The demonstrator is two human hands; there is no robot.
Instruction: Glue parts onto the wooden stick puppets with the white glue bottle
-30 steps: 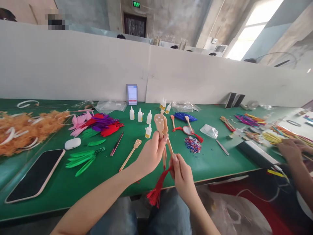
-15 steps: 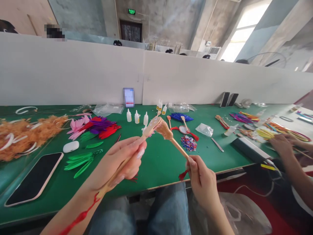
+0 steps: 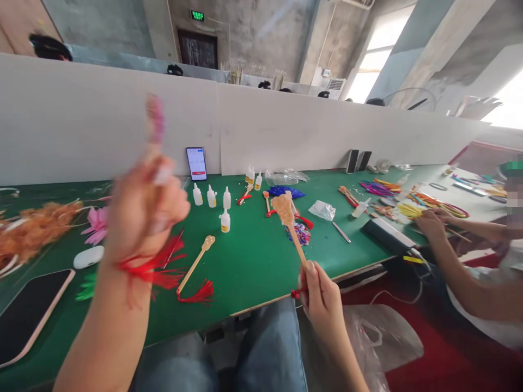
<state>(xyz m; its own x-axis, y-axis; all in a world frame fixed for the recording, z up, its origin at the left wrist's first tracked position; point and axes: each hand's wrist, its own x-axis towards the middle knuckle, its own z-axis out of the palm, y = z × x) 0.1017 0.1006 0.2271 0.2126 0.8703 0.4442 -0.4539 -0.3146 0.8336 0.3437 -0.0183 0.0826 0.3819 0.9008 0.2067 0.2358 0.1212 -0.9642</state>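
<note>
My left hand [image 3: 149, 201] is raised and blurred, its fingers closed round a tasselled wooden stick whose pinkish, smeared head [image 3: 156, 117] points up. That stick's red tassel [image 3: 155, 269] swings by my wrist. Lower on the right, my right hand [image 3: 321, 291] grips the handle of another wooden stick [image 3: 297, 245]. Its broad, flat head [image 3: 284, 209] has a rough tan coating, and a bit of red tassel shows by my fingers. Between the hands, a third wooden stick [image 3: 195, 267] with a red tassel lies on the green table. The two held sticks are apart.
White glue bottles [image 3: 224, 220] stand mid-table. Beads [image 3: 300, 234], a small plastic bag [image 3: 322, 209] and a pen-like tool [image 3: 341, 232] lie to the right. A phone [image 3: 30, 316] and earbud case [image 3: 89, 257] are at left. A co-worker's hands [image 3: 433, 226] work at right.
My left hand has swung up and left, parting its stick from the right-hand one. The right stick now stands more upright. The view has shifted to the right, and the stick on the table shows.
</note>
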